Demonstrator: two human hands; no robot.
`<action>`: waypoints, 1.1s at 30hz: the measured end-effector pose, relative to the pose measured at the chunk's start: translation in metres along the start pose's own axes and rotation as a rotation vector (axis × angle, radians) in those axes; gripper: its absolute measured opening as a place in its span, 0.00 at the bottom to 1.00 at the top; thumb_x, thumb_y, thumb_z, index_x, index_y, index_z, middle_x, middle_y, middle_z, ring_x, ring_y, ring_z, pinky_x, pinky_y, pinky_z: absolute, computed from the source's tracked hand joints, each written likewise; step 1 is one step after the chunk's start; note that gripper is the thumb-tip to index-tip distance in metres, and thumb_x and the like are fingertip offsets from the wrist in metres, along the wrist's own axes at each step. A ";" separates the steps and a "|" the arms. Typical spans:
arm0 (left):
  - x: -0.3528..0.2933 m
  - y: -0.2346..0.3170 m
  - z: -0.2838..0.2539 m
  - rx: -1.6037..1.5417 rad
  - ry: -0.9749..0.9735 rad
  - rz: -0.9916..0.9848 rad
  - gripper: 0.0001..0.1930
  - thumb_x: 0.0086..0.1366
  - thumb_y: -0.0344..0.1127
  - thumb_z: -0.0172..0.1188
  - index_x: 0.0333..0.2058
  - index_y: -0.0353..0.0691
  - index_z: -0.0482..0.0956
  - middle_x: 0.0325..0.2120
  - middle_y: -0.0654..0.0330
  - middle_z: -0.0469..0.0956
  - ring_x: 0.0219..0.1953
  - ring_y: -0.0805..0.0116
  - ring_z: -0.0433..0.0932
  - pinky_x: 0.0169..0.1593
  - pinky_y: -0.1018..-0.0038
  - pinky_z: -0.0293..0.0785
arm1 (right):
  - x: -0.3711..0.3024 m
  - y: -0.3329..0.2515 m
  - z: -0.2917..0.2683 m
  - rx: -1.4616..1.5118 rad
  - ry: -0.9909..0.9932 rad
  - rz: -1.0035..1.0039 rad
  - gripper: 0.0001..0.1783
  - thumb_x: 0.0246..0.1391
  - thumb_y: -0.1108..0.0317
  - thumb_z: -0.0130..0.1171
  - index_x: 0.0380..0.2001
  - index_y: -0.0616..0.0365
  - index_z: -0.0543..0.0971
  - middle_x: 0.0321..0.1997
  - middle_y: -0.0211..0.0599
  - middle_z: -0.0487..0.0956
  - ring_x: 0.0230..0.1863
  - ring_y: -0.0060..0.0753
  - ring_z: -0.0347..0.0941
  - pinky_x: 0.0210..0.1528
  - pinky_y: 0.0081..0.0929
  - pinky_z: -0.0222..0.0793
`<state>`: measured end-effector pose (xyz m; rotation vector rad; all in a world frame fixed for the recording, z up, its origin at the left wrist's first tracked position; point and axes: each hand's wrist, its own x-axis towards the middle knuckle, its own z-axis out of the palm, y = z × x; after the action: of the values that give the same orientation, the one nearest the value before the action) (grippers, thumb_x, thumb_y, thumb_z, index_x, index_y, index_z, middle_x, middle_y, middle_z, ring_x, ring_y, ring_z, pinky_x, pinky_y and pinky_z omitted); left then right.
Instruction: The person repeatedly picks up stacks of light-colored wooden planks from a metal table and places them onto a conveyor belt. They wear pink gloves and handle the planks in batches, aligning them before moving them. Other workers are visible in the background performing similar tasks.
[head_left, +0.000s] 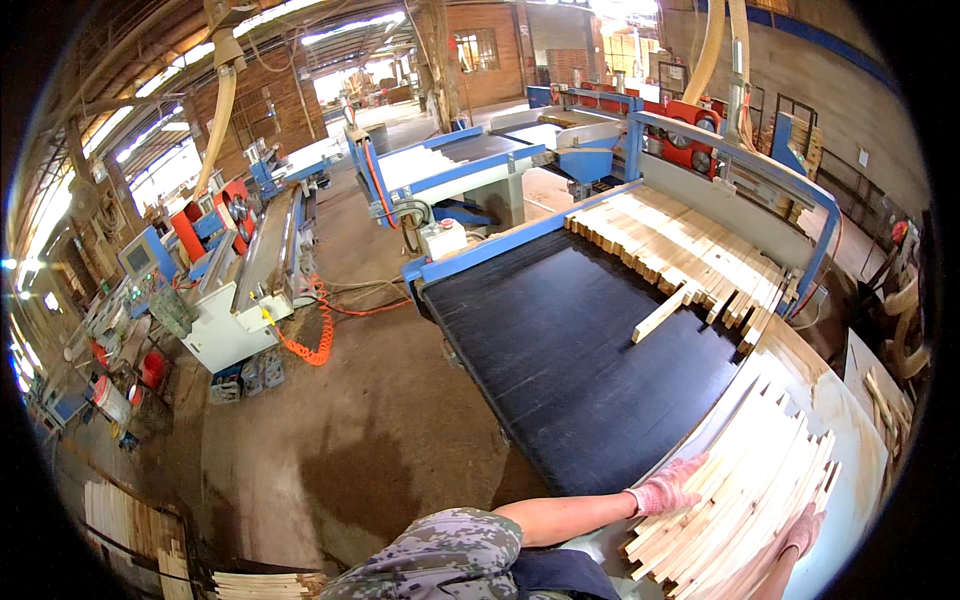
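A wide bundle of pale wooden strips (735, 490) lies side by side on a light table surface at the lower right. My left hand (668, 487), in a pinkish knit glove, grips the bundle's left edge. At the opposite edge, my right hand (803, 530), gloved alike, holds the strips from the right, so the bundle sits between both hands. The strip ends are uneven. Just beyond is a black conveyor belt (570, 350) carrying a row of wooden strips (690, 235) at its far end. One strip (660, 313) juts out of that row towards me.
A blue frame (740, 150) arches over the belt's far end. On the left stands a machine (235, 310) with a coiled orange hose (318, 330) beside it on the floor. Stacked strips (130, 520) lie at the lower left. Loose wood (882, 405) leans at the right.
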<state>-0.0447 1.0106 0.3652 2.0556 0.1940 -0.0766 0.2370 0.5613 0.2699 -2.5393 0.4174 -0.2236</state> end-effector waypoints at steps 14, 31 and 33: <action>0.006 -0.020 0.008 0.049 0.085 0.157 0.51 0.66 0.54 0.67 0.79 0.40 0.52 0.76 0.40 0.59 0.78 0.43 0.56 0.80 0.59 0.51 | -0.068 -0.076 -0.062 -0.061 0.001 0.085 0.45 0.72 0.43 0.49 0.77 0.69 0.61 0.79 0.62 0.65 0.79 0.58 0.60 0.81 0.40 0.52; -0.001 -0.007 -0.002 0.016 0.060 0.152 0.52 0.64 0.53 0.68 0.79 0.40 0.52 0.75 0.39 0.61 0.78 0.39 0.56 0.79 0.57 0.54 | -0.107 -0.125 -0.101 -0.123 0.000 0.200 0.41 0.71 0.46 0.54 0.77 0.60 0.63 0.69 0.61 0.76 0.69 0.63 0.74 0.70 0.50 0.69; 0.000 -0.009 -0.001 0.010 0.072 0.151 0.52 0.64 0.53 0.69 0.79 0.41 0.53 0.74 0.38 0.62 0.77 0.39 0.57 0.79 0.57 0.55 | -0.108 -0.124 -0.102 -0.089 0.015 0.178 0.42 0.70 0.46 0.54 0.76 0.65 0.64 0.68 0.65 0.76 0.69 0.64 0.74 0.71 0.49 0.68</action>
<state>-0.0459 1.0157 0.3573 2.0776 0.0817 0.0898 0.1414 0.6465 0.4150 -2.5689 0.6691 -0.1596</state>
